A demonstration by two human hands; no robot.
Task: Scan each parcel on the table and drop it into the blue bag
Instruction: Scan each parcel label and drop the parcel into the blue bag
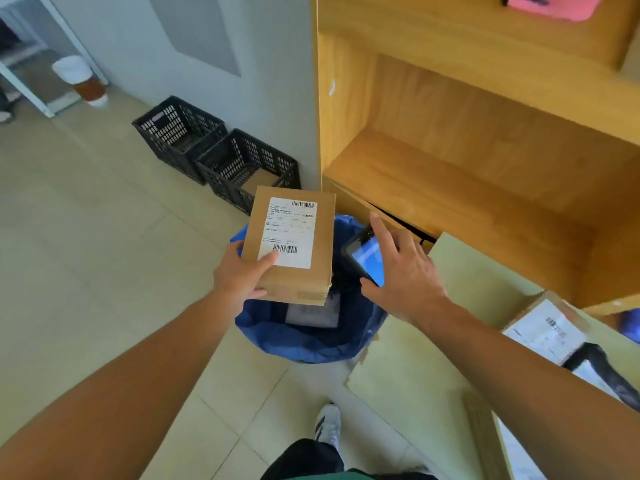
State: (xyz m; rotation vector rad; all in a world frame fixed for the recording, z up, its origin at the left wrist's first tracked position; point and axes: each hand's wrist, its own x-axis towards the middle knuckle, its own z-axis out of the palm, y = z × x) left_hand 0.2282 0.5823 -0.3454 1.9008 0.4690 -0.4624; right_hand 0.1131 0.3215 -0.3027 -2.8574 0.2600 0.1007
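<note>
My left hand (242, 277) grips a brown cardboard parcel (320, 233) with a white barcode label, held flat just above the open blue bag (304, 344) on the floor. My right hand (403, 271) holds a black handheld scanner (365, 258) with a lit blue screen, right beside the parcel's right edge and over the bag's rim. Inside the bag lies a grey-white parcel (313, 313). More labelled parcels (547, 329) rest on the pale green table (433, 375) at the right.
A wooden shelf unit (467, 150) stands behind the table and the bag. Two black plastic crates (214, 150) sit on the floor against the wall. My shoe (328, 426) is on the tiled floor below the bag.
</note>
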